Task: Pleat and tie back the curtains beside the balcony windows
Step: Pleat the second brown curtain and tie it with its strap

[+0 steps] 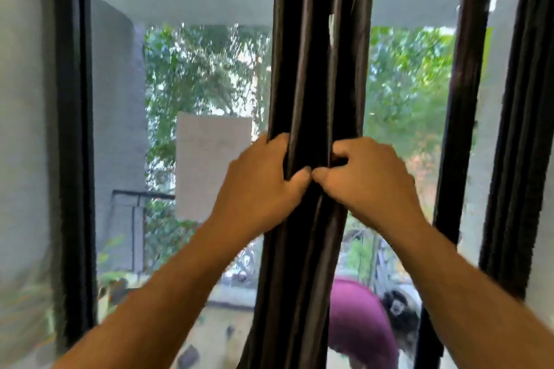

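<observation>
A dark brown curtain (314, 69) hangs gathered into a narrow bunch of vertical folds in front of the balcony window, at the centre of the view. My left hand (260, 177) grips the left side of the bunch at mid height, fingers curled round its folds. My right hand (368, 174) grips the right side at the same height, thumb and fingers pinching the fabric. The two thumbs nearly touch in front of the curtain. No tie-back is visible.
A black window frame (75, 129) stands at the left and another post (461, 99) at the right. More dark curtain (521, 129) hangs at the far right. Outside, a person in a purple top (356, 326) bends over on the balcony, trees beyond.
</observation>
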